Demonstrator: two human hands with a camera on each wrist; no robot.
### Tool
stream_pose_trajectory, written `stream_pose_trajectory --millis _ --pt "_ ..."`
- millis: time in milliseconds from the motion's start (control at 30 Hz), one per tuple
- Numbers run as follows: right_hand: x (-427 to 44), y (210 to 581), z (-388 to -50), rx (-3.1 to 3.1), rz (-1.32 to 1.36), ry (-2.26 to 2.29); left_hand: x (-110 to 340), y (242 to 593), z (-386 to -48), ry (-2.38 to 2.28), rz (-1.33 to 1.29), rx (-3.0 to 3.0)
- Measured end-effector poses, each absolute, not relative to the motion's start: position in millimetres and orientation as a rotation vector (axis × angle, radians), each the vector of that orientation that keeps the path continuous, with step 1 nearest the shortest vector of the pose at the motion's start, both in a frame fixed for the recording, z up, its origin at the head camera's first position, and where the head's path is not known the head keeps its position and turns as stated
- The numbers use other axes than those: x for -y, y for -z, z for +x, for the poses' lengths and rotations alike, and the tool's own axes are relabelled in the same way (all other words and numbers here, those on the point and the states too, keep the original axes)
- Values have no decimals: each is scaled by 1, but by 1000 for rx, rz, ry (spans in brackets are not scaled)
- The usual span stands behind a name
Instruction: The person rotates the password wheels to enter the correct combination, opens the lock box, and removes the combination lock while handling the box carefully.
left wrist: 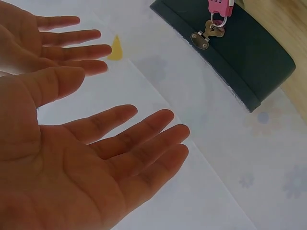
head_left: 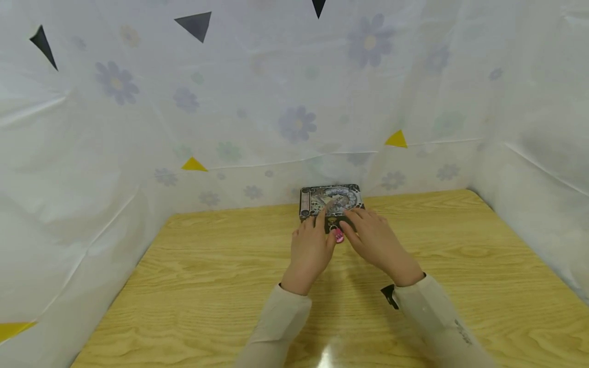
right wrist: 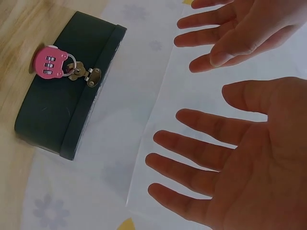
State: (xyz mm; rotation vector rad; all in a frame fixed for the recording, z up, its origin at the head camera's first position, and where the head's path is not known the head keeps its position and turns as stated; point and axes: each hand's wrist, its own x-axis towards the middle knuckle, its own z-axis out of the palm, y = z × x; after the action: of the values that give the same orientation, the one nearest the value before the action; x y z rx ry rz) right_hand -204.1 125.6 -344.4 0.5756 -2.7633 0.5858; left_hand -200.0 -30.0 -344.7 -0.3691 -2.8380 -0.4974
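Note:
A dark green box (head_left: pixel 340 197) with an ornate printed lid stands at the far edge of the table. On its front, a brass clasp (right wrist: pixel 93 76) carries a pink combination padlock (right wrist: pixel 49 62), its shackle through the hasp. My left hand (head_left: pixel 309 248) hovers before the box's left front, palm down and fingers extended. Opposite it, my right hand (head_left: pixel 377 243) reaches toward the right front with its fingers likewise spread. Both wrist views show a gap between the fingertips and the box, and neither hand holds anything.
The wood-grain table (head_left: pixel 207 286) extends to both sides of the arms. Directly behind the box rises a white flowered sheet (head_left: pixel 257 128), with yellow and dark triangles on it. White sheeting (head_left: pixel 529 128) also borders the table's sides. A black strap (head_left: pixel 390 296) sticks out by the right cuff.

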Motion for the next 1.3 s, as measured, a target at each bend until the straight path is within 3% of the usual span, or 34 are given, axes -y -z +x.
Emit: stream_pose_trajectory --millis 1300 --pt "-116 372 -242 2915 502 -743 23 374 -241 797 -323 2974"
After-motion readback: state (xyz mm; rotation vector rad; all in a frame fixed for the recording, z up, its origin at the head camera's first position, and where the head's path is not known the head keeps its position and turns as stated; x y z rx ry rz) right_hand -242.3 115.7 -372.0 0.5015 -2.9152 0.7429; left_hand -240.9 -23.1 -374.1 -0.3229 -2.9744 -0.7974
